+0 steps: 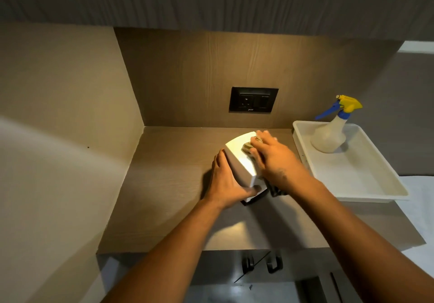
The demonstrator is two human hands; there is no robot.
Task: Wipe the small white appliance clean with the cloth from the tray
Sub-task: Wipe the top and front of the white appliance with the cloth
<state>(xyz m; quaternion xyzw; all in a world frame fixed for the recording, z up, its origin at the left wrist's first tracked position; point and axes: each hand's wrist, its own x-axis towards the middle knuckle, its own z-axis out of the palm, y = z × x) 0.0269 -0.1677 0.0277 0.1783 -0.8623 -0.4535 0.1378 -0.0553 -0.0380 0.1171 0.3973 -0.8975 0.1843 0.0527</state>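
The appliance (239, 159) on the tabletop (164, 185) is gripped at its side by the left hand (226, 180). The cloth (249, 148) is pressed onto its top by the right hand (272, 157).

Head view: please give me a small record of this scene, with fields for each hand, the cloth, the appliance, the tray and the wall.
left hand: grips the appliance's left side and near corner, steadying it
right hand: presses the cloth on the appliance top
cloth: crumpled, mostly hidden under the hand
appliance: white, on the counter
tray: white, at right, holds a spray bottle
wall: black socket behind the appliance
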